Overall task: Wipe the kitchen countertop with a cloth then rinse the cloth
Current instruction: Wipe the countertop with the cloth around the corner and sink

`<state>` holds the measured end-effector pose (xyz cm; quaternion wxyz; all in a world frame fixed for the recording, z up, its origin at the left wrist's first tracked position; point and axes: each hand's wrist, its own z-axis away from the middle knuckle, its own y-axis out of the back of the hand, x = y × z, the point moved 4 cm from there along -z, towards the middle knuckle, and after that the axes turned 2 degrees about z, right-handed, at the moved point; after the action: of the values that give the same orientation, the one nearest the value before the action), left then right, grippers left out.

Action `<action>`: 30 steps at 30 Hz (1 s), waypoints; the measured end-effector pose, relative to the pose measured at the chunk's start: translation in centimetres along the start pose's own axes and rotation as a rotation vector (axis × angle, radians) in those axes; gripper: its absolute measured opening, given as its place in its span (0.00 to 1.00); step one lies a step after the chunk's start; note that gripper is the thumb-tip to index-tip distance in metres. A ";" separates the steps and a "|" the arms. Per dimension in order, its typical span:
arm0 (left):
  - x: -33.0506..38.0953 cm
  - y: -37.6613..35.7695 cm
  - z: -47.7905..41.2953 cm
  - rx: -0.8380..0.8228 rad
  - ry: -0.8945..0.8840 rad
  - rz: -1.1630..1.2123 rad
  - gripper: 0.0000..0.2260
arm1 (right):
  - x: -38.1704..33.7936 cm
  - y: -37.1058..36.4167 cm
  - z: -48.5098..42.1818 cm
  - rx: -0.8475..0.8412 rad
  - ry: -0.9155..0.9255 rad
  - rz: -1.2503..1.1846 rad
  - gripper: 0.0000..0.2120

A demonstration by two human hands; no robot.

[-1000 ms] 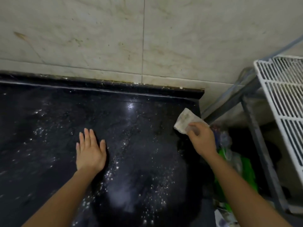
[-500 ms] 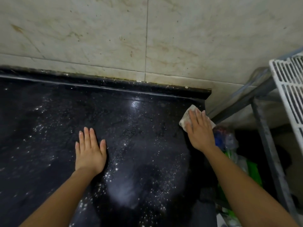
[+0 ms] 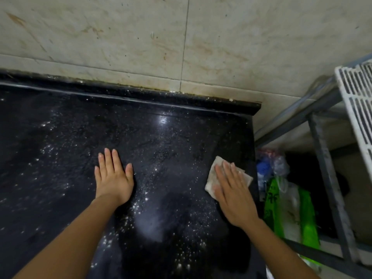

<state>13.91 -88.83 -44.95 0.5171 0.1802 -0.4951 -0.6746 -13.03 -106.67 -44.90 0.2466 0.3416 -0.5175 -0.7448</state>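
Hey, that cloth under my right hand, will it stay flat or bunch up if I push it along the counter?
The cloth looks thin and limp, so it would probably bunch unless pressed flat, as the right hand presses it. The countertop looks glossy and wet, so it should slide easily.

A black, glossy countertop carries a pale cloth close to its right edge, pressed flat under a right hand. Well left of the cloth, a left hand rests palm-down, fingers straight. White specks lie scattered left of the cloth. Beyond the cloth runs the counter's raised back ledge.
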 end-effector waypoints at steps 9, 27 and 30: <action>-0.3 -0.3 -0.4 -0.014 -0.005 -0.008 0.28 | 5.3 3.4 -14.0 0.070 -0.392 -0.041 0.28; -0.6 -0.4 -0.3 0.019 -0.018 0.047 0.29 | 5.0 3.6 -13.4 0.188 -0.436 0.019 0.31; -0.6 -0.5 -0.4 0.018 -0.016 0.051 0.29 | 1.0 3.5 -16.3 0.214 -0.745 -0.159 0.26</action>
<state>14.26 -88.49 -45.72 0.5286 0.1665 -0.5097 -0.6581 -1.20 -118.45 -45.62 -0.0535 0.1107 -0.6183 -0.7762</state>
